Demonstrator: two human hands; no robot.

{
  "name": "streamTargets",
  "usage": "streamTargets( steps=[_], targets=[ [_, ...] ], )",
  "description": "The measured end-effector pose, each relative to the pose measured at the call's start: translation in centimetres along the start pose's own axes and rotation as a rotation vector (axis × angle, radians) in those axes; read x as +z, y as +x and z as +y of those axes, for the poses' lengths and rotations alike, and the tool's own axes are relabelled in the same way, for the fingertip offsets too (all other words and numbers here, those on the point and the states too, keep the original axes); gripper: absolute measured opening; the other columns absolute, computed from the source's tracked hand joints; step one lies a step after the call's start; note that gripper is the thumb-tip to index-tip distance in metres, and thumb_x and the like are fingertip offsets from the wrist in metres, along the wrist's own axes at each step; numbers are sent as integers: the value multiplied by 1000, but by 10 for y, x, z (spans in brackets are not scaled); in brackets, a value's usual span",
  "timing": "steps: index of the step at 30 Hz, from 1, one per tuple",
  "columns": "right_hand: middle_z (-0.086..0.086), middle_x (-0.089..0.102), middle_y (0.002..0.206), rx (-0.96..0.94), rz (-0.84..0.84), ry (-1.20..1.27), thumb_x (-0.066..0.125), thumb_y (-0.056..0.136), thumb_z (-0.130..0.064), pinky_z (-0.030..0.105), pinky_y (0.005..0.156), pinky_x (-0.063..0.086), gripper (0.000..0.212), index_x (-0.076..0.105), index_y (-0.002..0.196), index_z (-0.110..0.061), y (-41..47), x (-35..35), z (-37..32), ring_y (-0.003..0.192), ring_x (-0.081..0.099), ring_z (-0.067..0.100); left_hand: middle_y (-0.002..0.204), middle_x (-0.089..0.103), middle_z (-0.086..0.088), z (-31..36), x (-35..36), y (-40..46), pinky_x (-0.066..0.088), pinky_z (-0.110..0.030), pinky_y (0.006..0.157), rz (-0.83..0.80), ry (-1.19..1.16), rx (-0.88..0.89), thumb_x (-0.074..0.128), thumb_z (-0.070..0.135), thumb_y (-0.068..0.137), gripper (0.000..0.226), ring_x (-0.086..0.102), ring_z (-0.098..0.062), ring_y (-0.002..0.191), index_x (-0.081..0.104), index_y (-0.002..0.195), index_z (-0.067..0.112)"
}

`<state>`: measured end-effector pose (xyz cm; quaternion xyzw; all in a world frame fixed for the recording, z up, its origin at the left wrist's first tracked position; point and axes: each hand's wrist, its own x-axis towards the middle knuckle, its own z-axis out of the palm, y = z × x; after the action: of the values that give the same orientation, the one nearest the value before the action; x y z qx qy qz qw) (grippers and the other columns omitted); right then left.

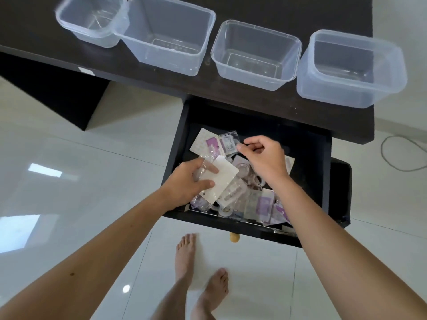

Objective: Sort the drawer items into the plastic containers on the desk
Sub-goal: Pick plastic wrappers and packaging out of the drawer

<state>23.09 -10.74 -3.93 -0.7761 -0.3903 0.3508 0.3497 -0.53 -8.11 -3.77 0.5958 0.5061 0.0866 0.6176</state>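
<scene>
While four see-through plastic containers (256, 82) stood in a row on the dark tabletop (34, 31), a person's left hand (187, 183) gripped a white card packet (224, 179) over the open, packet-filled drawer (176, 144), and the right hand (265, 160) curled its fingers (253, 140) at a clear packet (228, 143), grasp unclear.

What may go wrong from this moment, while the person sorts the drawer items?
1. The left hand grips a white card packet with clear plastic under it; something may slip back into the drawer.
2. The rightmost container stands near the front edge of the desk, so a rising arm might knock it off.
</scene>
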Motion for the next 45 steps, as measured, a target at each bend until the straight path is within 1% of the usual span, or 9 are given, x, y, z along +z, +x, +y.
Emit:
streamTargets(
  steps=[6,14,20,25,29,32,36,40,45],
  targets=[
    [-5,76,96,5,9,-93,91,81,-39,23,79,57,45,73,116,-17,14,20,8,81,69,6,115,74,7,-1,4,6,66,-46,82,65,24,23,80,10,91,27,76,-21,98,72,103,34],
    [-3,72,92,2,48,75,88,86,-21,18,80,58,28,77,112,-19,11,5,14,81,66,6,115,69,16,4,5,2,61,-19,66,53,-40,59,77,4,93,26,73,2,87,71,112,21],
    [9,67,97,32,81,501,81,90,-1,41,82,67,22,71,107,-10,-9,-33,-2,84,78,20,136,56,0,7,5,1,68,-46,75,84,-61,121,81,3,89,63,71,-21,107,57,132,44],
    [5,75,91,27,139,653,77,94,-1,35,68,63,16,70,106,-11,-33,-64,-8,83,75,26,147,50,4,13,8,0,66,-44,85,55,-90,226,79,0,90,81,63,-25,125,46,143,52],
    [15,75,91,-4,-29,320,78,94,-9,32,64,60,19,71,110,-18,-50,-73,4,66,71,14,149,51,20,17,20,7,56,-49,103,46,-10,317,79,10,92,65,54,-15,134,54,138,49],
    [7,72,96,-50,-53,47,82,92,-19,34,70,62,23,73,111,-27,-55,-69,16,67,69,12,140,57,26,26,35,12,56,-57,100,30,-38,323,77,17,95,50,57,-15,121,60,131,47],
    [1,69,95,-117,21,-18,83,91,-21,26,63,59,24,74,113,-26,-57,-61,20,64,65,8,141,59,18,28,51,19,53,-53,109,-28,-111,338,73,27,98,38,59,-15,134,61,133,38],
    [-7,66,91,-153,-20,-41,84,91,-22,15,61,53,28,73,116,-27,-56,-60,22,62,65,3,136,60,21,26,56,23,52,-44,111,19,-28,360,85,27,87,52,57,-7,132,60,133,35],
    [-12,67,101,-213,-82,-166,86,88,-32,14,70,52,41,69,124,-27,-63,-72,38,77,65,7,130,68,3,20,44,27,64,-58,77,66,-58,335,78,13,94,49,75,-36,99,61,127,45]
  ],
)
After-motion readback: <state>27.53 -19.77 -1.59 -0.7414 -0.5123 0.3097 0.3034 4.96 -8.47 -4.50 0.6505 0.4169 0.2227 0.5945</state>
